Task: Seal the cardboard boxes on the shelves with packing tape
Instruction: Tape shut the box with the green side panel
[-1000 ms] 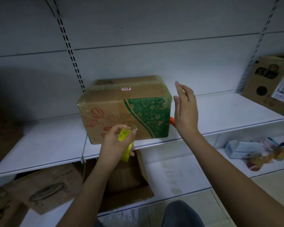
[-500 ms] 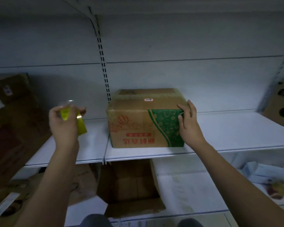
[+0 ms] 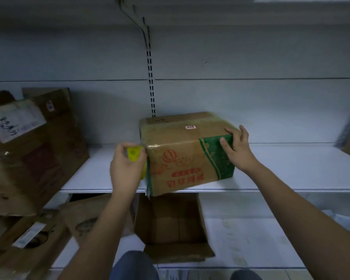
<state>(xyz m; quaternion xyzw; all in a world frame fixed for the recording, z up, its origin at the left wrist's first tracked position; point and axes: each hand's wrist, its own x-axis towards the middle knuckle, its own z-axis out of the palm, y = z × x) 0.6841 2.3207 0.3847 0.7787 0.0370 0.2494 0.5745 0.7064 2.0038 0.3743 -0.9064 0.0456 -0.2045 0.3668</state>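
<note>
Brown corrugated cardboard box (image 3: 182,150) with red fruit print and a green patterned band at its right end sits on the white metal shelf (image 3: 291,168), just right of frame centre. Its near left corner juts past the shelf's front lip. Box is rectangular, turned slightly. Glossy clear tape film wrinkles over the top and the left front edge, catching light. Small white oval sticker with pink rim (image 3: 190,127) lies on the top panel, toward 12 o'clock of the box.

Left hand (image 3: 125,168) at the box's 9 o'clock, fingers curled round a yellow-green plastic tape dispenser (image 3: 134,154), thumb and fingertips pinching it against the box's left vertical edge. Dispenser surface smooth, faintly printed.

Right hand (image 3: 237,150) at the box's 3 o'clock, grasping the upper right corner: fingers bent over the top edge, thumb pressed flat on the green front face.

Behind the box, a slotted vertical shelf upright (image 3: 151,77) runs toward 12 o'clock along the pale back panel.

At 9 o'clock of the frame, a large worn brown carton with a white handwritten paper label (image 3: 14,120) leans on the shelf. At 6 o'clock, on the lower shelf, an open brown cardboard box with raised flaps (image 3: 170,225), matte inside. Flattened brown cardboard sheets (image 3: 28,239) lie at 7 o'clock.
</note>
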